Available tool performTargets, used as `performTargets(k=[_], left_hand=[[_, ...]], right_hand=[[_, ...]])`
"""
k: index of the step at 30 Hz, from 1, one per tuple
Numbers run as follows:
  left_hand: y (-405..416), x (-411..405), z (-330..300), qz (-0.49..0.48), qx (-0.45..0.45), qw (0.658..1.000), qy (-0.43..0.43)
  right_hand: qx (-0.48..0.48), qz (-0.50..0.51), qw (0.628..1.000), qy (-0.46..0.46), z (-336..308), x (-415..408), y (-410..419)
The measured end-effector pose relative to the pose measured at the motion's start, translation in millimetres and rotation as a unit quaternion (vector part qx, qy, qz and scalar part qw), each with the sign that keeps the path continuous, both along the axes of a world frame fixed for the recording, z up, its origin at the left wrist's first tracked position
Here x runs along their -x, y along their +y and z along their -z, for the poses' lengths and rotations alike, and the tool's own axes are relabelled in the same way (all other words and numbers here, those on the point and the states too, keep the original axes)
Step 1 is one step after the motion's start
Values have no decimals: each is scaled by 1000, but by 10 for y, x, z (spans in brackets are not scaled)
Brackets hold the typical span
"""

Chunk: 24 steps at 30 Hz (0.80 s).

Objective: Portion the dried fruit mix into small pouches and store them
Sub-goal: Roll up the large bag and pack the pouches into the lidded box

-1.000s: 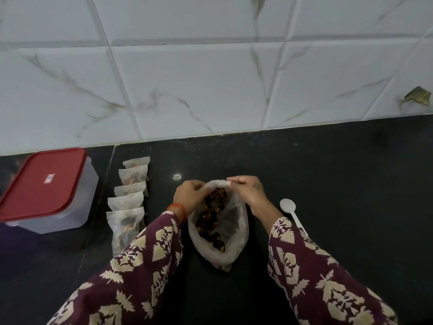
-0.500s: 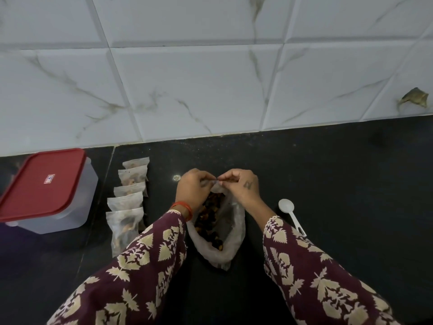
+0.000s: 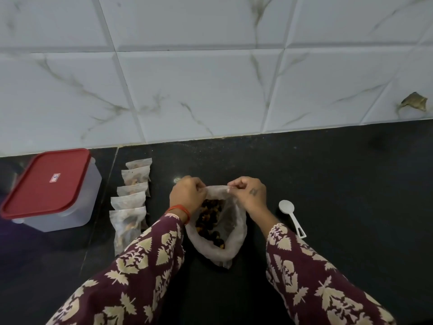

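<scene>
A clear plastic bag [image 3: 230, 242] of dark dried fruit mix [image 3: 209, 221] lies on the black counter in front of me. My left hand [image 3: 187, 195] pinches the bag's top edge at its left end. My right hand [image 3: 248, 193] pinches the same edge at its right end, so the mouth is stretched between them. Several small filled pouches [image 3: 130, 202] lie in an overlapping row to the left of the bag. A white plastic spoon [image 3: 291, 215] lies on the counter just right of my right wrist.
A translucent box with a red lid [image 3: 46, 186] stands closed at the far left of the counter [image 3: 339, 207]. A white marbled tile wall [image 3: 210, 78] rises behind the counter. A small brownish thing [image 3: 413, 104] sticks to the wall at far right.
My hands first came together at the bag's mouth and lifted its top edge. Now they have drawn slightly apart, stretching the edge between them.
</scene>
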<state>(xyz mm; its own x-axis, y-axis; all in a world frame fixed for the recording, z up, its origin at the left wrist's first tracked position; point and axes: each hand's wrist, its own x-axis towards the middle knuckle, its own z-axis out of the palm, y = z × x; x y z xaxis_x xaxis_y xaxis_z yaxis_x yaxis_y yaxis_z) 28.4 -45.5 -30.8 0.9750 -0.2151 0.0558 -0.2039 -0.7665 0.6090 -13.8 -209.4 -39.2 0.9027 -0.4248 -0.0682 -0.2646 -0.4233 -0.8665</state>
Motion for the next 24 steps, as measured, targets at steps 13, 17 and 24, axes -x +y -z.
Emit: performTargets(k=[13,17,24], left_hand=[[265,125,-120,-9,89,967,239],[204,191,-80,-62,49,996,50],[309,329,-173,-54,124,955,265]], right_hand=[[-278,-30,955,102,-122,273,-186],[80,31,996,-21,-6,280,-21],[-172,-30,977,123,-206,450,-96]])
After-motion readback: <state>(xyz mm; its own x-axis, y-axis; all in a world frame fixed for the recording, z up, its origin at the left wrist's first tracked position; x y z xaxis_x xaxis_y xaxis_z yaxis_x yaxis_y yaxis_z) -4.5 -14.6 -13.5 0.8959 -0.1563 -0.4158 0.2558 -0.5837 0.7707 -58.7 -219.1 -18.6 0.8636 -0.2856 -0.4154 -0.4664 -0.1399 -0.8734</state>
